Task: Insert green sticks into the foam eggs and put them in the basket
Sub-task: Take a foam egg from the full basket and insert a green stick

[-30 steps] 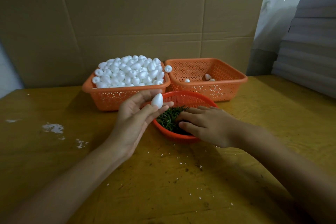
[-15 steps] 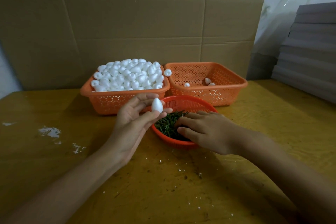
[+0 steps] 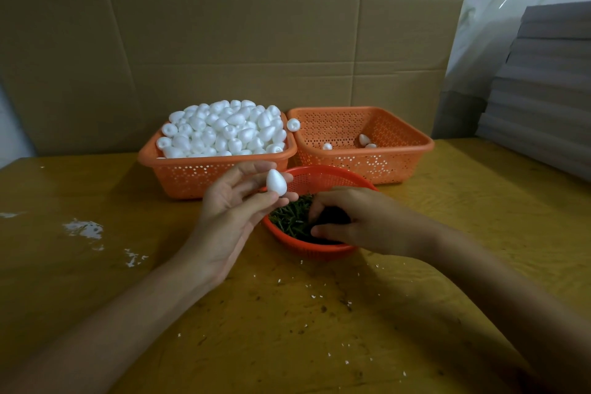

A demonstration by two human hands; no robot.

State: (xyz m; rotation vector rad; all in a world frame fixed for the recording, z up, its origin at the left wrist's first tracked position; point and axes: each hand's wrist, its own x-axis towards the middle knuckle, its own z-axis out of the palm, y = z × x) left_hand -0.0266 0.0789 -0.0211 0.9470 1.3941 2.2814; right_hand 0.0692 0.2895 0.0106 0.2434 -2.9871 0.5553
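Left hand (image 3: 236, 214) pinches small white foam egg (image 3: 276, 182) btw thumb & forefinger, by rim of round red basket (image 3: 323, 177); egg prob. v. light, soft, dents easily, so grip its fat middle gently. Right hand (image 3: 355, 222) curls into thin green sticks (image 3: 287, 217); tips hidden, can't tell if it holds one. Eggs (image 3: 364, 139) in orange square basket (image 3: 367, 166) behind: sticks too small to see.

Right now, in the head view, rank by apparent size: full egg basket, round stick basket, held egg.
1. full egg basket
2. round stick basket, nearer yet still smaller
3. held egg, in the left hand
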